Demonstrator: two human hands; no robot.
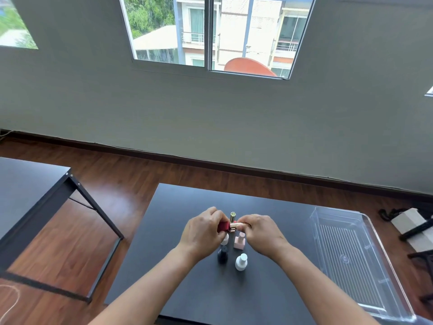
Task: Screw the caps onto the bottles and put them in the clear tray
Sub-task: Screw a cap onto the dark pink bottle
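My left hand [203,233] grips a small red bottle [223,226], held sideways above the black table [178,266]. My right hand [259,232] pinches the gold cap [234,225] at the bottle's neck. Behind them stands another gold-capped bottle [232,216]. Below the hands stand a pink square bottle [239,241], a black bottle [222,254], a white bottle [241,262] and a pale bottle [225,239] partly hidden by my left hand. The clear tray [384,252] lies on the table's right side with nothing in it.
A second black table [25,195] stands to the left across a strip of wooden floor [112,184]. White and black items [412,221] sit on the floor beyond the tray's right side. A grey wall with a window is ahead.
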